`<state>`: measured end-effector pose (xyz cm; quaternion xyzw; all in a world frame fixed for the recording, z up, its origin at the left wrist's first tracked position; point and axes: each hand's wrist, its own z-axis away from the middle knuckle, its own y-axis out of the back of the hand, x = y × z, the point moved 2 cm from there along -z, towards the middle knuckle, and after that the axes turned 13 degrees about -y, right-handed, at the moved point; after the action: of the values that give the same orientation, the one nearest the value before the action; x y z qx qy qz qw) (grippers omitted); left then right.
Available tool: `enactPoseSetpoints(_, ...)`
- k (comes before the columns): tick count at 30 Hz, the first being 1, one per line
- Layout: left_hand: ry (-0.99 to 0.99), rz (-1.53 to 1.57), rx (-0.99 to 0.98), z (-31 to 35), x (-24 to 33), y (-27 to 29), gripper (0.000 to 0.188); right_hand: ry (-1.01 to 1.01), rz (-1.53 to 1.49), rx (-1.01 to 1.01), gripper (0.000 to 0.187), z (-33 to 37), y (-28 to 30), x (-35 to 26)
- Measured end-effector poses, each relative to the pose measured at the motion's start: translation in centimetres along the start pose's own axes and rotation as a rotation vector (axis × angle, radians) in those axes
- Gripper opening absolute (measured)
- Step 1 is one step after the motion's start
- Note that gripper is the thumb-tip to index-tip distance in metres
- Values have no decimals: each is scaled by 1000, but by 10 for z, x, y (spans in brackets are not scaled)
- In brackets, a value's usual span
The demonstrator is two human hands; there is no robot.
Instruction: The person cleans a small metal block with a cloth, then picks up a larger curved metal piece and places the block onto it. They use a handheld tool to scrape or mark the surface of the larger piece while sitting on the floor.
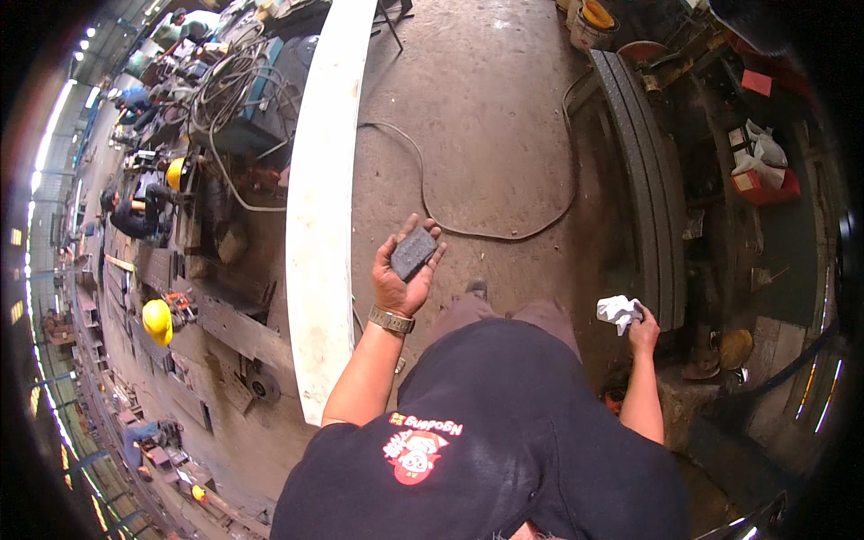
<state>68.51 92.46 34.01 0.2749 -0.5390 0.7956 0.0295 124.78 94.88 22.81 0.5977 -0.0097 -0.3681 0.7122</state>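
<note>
A dark grey rectangular block (413, 254) rests in the upturned palm of my left hand (401, 281), fingers curled around its edges. Its kind I cannot make out. That hand is just right of a long white panel (322, 207). Off to the right, my right hand (643, 331) grips a crumpled white wad (618, 310), either cloth or paper. The wad sticks out past the fingertips, near the lower end of some long dark metal beams (650, 198).
A cable (504, 237) loops across the concrete floor ahead. Coiled hoses (236, 81) hang at the upper left. Yellow hard hats (157, 322) and several people (139, 214) are at the left. A bucket (592, 27) stands far right, and a red container (765, 184) sits beyond the beams.
</note>
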Motion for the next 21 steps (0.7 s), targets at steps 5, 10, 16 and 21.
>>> enactPoseSetpoints(5,-57,-3,-28,-127,4,-52,67,-130,86,-48,36,-88,-9,-56)
enactPoseSetpoints(10,-77,-41,2,-259,-36,-74,70,-307,252,-15,33,-216,-30,-101)
enactPoseSetpoints(16,22,-87,118,-434,-73,-161,65,-316,129,5,41,-411,-78,-212)
enactPoseSetpoints(21,-38,-73,77,-571,-73,-237,67,48,65,-79,26,-555,-53,-434)
